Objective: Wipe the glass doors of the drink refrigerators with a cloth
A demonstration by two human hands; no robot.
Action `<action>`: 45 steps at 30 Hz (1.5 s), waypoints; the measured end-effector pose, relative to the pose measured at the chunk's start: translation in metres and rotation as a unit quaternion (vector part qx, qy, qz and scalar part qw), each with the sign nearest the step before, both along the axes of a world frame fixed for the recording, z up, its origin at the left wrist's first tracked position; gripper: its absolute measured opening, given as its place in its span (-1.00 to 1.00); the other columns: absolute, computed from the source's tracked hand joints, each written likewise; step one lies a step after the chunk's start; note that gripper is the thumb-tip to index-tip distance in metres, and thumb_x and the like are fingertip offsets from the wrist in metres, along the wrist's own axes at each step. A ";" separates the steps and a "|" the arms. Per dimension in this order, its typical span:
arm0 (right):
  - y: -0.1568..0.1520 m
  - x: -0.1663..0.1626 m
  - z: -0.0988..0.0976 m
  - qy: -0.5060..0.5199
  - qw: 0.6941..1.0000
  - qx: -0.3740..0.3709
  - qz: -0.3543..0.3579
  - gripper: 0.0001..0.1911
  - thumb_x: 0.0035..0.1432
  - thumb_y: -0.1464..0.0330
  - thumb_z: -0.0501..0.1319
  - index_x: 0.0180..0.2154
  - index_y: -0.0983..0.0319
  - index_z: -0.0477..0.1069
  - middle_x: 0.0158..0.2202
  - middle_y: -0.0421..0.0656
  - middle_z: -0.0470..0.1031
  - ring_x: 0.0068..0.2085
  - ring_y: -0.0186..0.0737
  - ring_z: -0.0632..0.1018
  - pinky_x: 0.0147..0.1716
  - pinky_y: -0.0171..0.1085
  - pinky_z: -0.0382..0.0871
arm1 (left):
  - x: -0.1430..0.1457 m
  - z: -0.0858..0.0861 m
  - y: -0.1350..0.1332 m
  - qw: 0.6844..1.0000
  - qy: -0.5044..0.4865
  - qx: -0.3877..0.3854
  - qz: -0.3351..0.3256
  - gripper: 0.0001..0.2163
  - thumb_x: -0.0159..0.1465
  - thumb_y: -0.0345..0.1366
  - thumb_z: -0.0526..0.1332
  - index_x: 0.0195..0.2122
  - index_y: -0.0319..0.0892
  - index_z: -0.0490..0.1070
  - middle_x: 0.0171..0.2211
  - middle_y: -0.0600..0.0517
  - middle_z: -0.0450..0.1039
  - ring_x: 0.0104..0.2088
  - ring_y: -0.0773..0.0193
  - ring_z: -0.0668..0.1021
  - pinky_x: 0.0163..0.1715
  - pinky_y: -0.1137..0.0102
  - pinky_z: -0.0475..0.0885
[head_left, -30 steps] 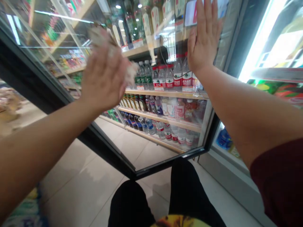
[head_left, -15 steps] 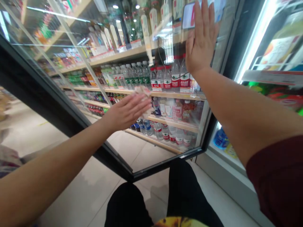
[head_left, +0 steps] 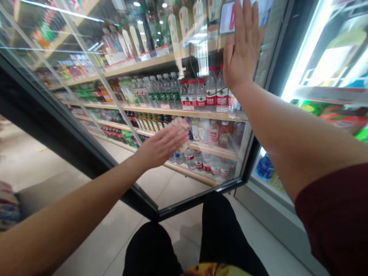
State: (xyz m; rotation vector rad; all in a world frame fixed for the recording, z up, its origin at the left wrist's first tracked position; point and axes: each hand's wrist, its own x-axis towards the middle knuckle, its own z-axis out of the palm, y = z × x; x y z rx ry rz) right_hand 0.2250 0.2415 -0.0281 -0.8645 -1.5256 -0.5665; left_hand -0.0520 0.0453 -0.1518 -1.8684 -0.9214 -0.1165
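Observation:
An open glass fridge door [head_left: 184, 180] with a black frame stands in front of me. My left hand [head_left: 161, 146] presses a crumpled pale cloth [head_left: 181, 124] against the lower part of the glass, fingers stretched over it. My right hand [head_left: 243, 44] lies flat on the upper right of the glass, fingers spread and empty. Rows of bottles [head_left: 201, 94] on wooden shelves show in the glass.
The lit fridge interior [head_left: 330, 84] with packaged goods is at the right. My legs in black trousers [head_left: 212, 237] stand on the pale tiled floor [head_left: 103, 237]. A colourful object [head_left: 7, 209] sits at the far left edge.
My left hand swept the cloth down the glass from the upper left to the lower middle, then shifted slightly right. My right hand stayed flat on the glass.

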 end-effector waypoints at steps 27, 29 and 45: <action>-0.002 0.000 0.000 -0.005 1.000 -0.028 0.000 -0.42 0.59 0.30 -0.14 0.54 0.17 0.02 0.57 -0.23 -0.07 0.57 -0.11 -0.02 0.56 0.03 -0.15 | 0.025 0.032 0.037 0.998 -0.061 -0.006 -0.017 -0.26 0.50 -0.25 0.07 0.58 -0.26 -0.31 0.57 -0.12 -0.39 0.57 -0.01 -0.43 0.63 -0.19 -0.29; -0.004 0.001 0.000 -0.005 1.000 -0.030 -0.004 -0.41 0.59 0.31 -0.15 0.54 0.16 0.02 0.57 -0.24 -0.07 0.57 -0.13 -0.02 0.56 0.01 -0.15 | 0.028 -0.007 0.039 0.996 0.027 -0.071 -0.052 -0.35 0.48 -0.30 0.08 0.56 -0.03 -0.07 0.55 0.13 -0.08 0.59 0.36 -0.14 0.67 0.25 -0.08; -0.001 0.000 0.000 -0.003 0.999 -0.032 0.012 -0.44 0.61 0.31 -0.16 0.54 0.15 0.01 0.57 -0.23 -0.08 0.57 -0.14 -0.05 0.56 0.04 -0.19 | 0.039 0.009 0.041 0.991 0.053 -0.121 -0.014 -0.42 0.50 -0.27 0.02 0.54 0.06 0.00 0.54 0.20 -0.06 0.58 0.37 -0.02 0.64 0.23 0.09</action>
